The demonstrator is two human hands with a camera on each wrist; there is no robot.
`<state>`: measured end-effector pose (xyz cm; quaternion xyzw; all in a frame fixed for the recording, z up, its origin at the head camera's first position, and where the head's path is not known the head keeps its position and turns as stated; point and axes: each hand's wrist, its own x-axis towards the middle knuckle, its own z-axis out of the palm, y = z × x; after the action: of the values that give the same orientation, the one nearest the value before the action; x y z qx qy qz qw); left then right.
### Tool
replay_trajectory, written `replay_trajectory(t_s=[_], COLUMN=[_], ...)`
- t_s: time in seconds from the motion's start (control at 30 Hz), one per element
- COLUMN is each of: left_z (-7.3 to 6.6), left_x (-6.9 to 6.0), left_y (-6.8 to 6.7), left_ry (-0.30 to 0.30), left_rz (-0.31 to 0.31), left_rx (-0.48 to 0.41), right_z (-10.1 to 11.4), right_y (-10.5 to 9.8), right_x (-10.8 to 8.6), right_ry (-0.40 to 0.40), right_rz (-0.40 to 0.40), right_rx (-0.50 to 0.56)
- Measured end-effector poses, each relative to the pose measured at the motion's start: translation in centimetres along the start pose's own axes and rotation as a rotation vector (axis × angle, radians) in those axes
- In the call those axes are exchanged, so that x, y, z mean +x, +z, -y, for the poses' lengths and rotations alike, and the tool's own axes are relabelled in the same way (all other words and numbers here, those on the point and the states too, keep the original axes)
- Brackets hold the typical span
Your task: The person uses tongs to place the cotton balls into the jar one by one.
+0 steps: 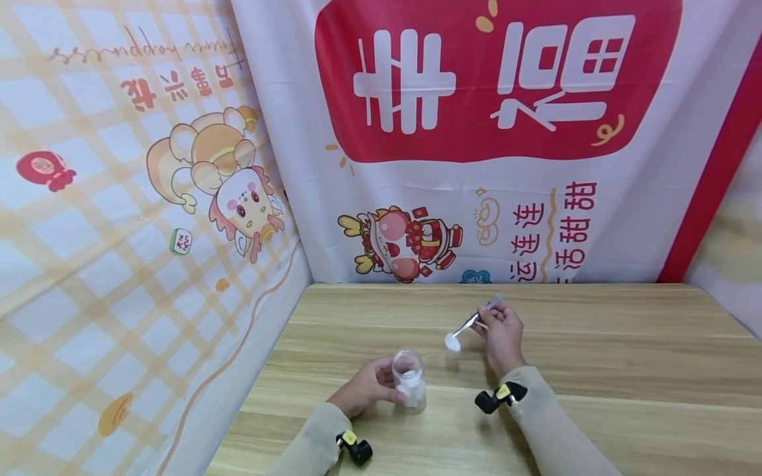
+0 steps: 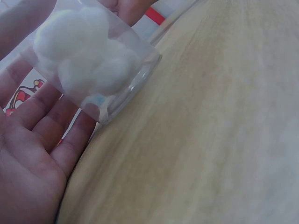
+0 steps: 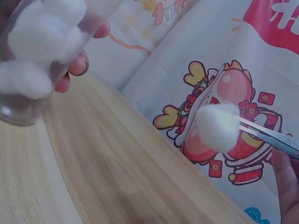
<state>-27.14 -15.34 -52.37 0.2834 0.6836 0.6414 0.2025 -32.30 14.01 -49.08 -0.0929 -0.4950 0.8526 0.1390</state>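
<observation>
My left hand grips a clear, open-topped jar around its side, thumb on one face and fingers on the other. Several white cotton balls fill the lower part of the jar, seen through its wall in both wrist views. Metal tweezers are pinched in my right hand, to the right of the jar. A single cotton ball is caught between the tweezer tips, in the air apart from the jar.
The wood-grain table runs back to a hanging cloth with red and white print. A checked cloth borders the left side. Small black cameras are strapped to both wrists.
</observation>
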Motion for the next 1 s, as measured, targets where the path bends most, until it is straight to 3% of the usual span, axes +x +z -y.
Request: replay_trajectory(t_s=[0.27, 0.53, 0.83, 1.0], left_z=[-0.1, -0.1, -0.2, -0.2], left_x=[0.0, -0.1, 0.0, 0.0], left_y=[0.0, 0.0, 0.0, 0.0], left_ry=[-0.022, 0.005, -0.03, -0.007], left_rz=[-0.009, -0.009, -0.013, -0.011], left_rx=[-0.003, 0.003, -0.011, -0.005], right_z=[0.6, 1.3, 2.2, 2.7], right_y=[0.4, 1.0, 1.4, 1.4], right_x=[-0.4, -0.7, -1.2, -1.3], right_ry=[-0.01, 0.0, 0.004, 0.024], right_rz=[0.034, 0.023, 0.041, 0.051], right_rx=[0.049, 0.082, 0.088, 0.075])
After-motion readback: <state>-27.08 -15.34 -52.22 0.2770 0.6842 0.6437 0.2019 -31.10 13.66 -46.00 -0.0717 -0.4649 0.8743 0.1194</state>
